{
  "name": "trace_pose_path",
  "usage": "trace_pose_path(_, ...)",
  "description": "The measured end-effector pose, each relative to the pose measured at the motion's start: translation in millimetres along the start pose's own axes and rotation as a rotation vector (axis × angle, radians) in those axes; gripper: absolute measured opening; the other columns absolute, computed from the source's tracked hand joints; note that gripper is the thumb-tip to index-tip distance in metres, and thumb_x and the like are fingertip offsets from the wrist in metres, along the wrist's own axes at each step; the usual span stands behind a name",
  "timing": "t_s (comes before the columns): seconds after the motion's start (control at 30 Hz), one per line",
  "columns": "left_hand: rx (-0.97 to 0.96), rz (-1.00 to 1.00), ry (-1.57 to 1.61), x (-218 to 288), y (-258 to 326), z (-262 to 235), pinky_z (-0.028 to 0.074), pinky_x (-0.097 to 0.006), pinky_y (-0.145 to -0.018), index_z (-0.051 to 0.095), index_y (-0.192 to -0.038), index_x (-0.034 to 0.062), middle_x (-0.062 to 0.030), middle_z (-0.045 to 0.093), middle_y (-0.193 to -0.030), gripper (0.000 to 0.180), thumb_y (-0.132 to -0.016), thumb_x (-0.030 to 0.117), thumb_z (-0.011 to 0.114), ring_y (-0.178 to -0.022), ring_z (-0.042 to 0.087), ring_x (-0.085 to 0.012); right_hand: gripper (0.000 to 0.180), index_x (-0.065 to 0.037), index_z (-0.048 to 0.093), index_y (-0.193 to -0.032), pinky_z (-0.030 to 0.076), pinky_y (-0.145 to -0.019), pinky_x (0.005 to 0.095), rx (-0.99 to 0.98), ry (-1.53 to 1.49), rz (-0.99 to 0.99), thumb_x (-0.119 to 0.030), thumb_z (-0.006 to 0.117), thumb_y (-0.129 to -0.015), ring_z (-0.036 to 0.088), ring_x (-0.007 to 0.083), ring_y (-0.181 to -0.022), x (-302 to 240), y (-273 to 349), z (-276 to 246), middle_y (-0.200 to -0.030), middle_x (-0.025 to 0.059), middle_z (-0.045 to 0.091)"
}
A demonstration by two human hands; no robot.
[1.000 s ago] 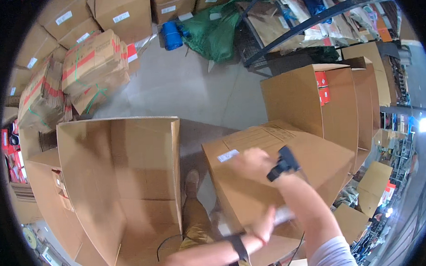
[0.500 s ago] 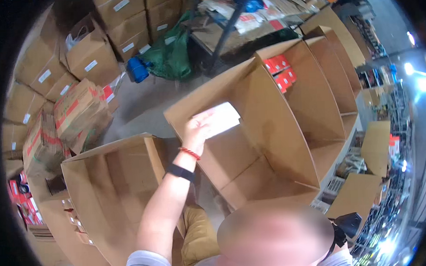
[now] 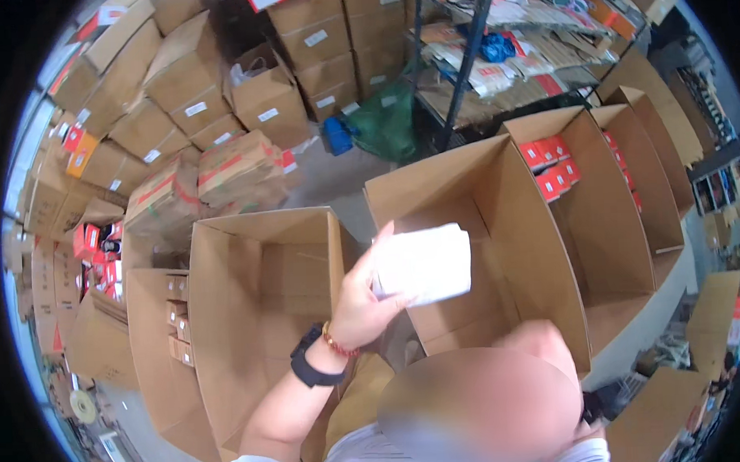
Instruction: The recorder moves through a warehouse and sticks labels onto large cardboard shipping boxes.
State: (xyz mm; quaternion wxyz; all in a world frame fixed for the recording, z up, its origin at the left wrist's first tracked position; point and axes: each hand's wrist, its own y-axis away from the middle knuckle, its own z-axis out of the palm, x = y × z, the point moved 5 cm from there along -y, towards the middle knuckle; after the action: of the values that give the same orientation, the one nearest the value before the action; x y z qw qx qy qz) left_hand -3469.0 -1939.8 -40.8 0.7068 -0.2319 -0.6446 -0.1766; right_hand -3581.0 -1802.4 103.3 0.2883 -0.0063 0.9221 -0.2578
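Observation:
My left hand [image 3: 358, 301], with a red bead bracelet and black wristband, is closed on a stack of white paper [image 3: 424, 264]. Fingers lie along its left edge and the thumb along its lower edge. The stack is held over the near side of a tall open cardboard box [image 3: 542, 249] whose visible inner walls are bare. My right hand [image 3: 545, 339] is raised near the lower right of that box. It is smeared by motion and partly covered by a blurred patch, so its fingers do not show.
Left stands another open carton [image 3: 225, 293], beside one with small brown boxes [image 3: 177, 319]. Red boxes [image 3: 551, 163] sit in a carton behind the right-hand box. Stacked cartons [image 3: 177, 67], a green sack [image 3: 386, 120] and a metal rack [image 3: 466, 65] line the back.
The paper has come nearer to me and turned its broad face up, with my left hand still holding it. My right hand has come into view. The whole view has swung left.

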Motion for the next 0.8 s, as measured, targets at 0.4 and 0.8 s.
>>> trace_pose_path(0.4,0.23,0.125,-0.113,42.5,101.1,-49.9,0.034,-0.032,-0.098,0.022,-0.138,-0.0022,-0.0145,0.04,-0.131,0.07,-0.081,0.006,0.061,-0.118,0.043,-0.0221,0.018,0.0,0.06,-0.074,0.039,-0.056,0.0192,0.092,-0.839,0.421,-0.013,0.059,-0.087,0.045,0.0021,-0.062,37.4,3.7,153.5,-0.065,-0.0027,0.056)
trace_pose_path(0.8,0.45,0.086,-0.111,56.3,182.3,-187.6,0.033,-0.03,-0.098,0.008,-0.143,0.0063,-0.0092,0.041,-0.13,0.075,-0.083,-0.001,0.053,-0.115,0.043,-0.016,0.033,0.0,0.048,-0.118,0.04,-0.086,0.0248,-0.832,-1.38,0.508,-0.023,0.041,-0.096,0.05,0.0085,-0.098,-106.5,-3.4,263.0,-0.106,0.0026,0.057)
